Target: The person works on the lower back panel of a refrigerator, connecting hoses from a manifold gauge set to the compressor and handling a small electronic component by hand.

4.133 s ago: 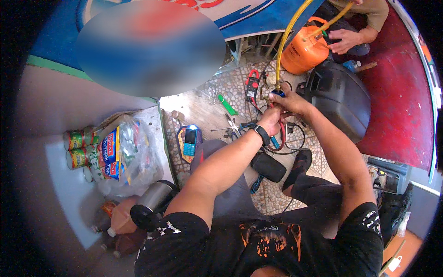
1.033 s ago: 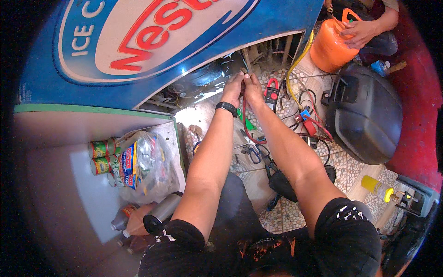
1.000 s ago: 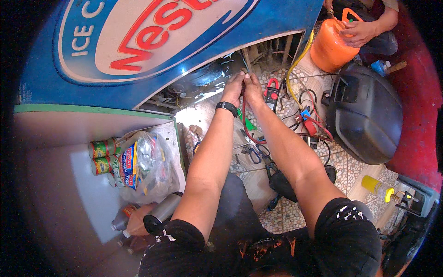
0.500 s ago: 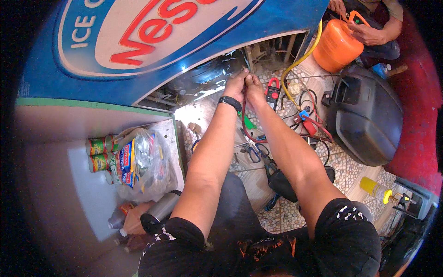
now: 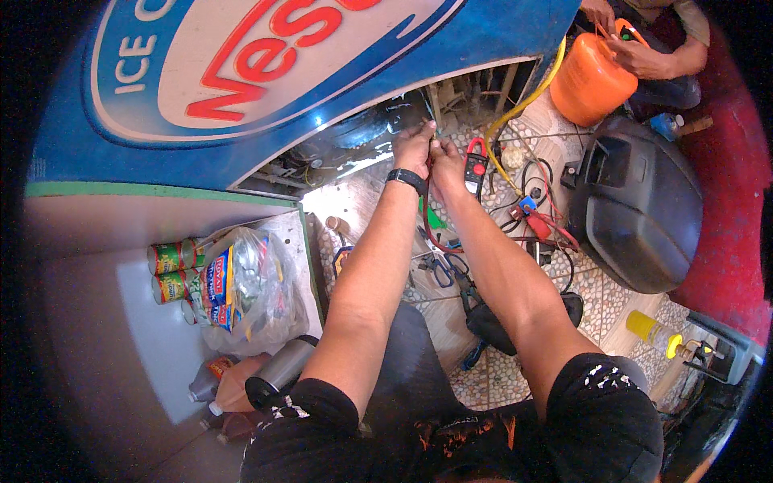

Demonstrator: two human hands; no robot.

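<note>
My left hand [image 5: 413,150] and my right hand [image 5: 448,167] are close together at the low opening of a big blue freezer [image 5: 60,149]. The fingers of both are closed in a pinch, and whatever thin piece they hold is mostly hidden. A dark red hose [image 5: 426,216] runs up from the floor to between my wrists; its upper end is covered by the hands. Behind my fingertips, inside the opening, lies a shiny dark surface [image 5: 362,137]. Right beside my right hand, a red and black clamp meter [image 5: 476,167] rests on the tiles.
Scissors [image 5: 442,270], cables and a yellow hose [image 5: 507,119] lie on the pebbled floor. A black case [image 5: 636,209] stands at the right, near a yellow torch cylinder [image 5: 651,332]. Another person's hands hold an orange tank [image 5: 592,80]. At the left sit cans [image 5: 169,286] and a plastic bag [image 5: 270,310].
My right fingertips have slid slightly down from my left ones. The view has shifted a little; both hands stay pinched at the freezer's opening.
</note>
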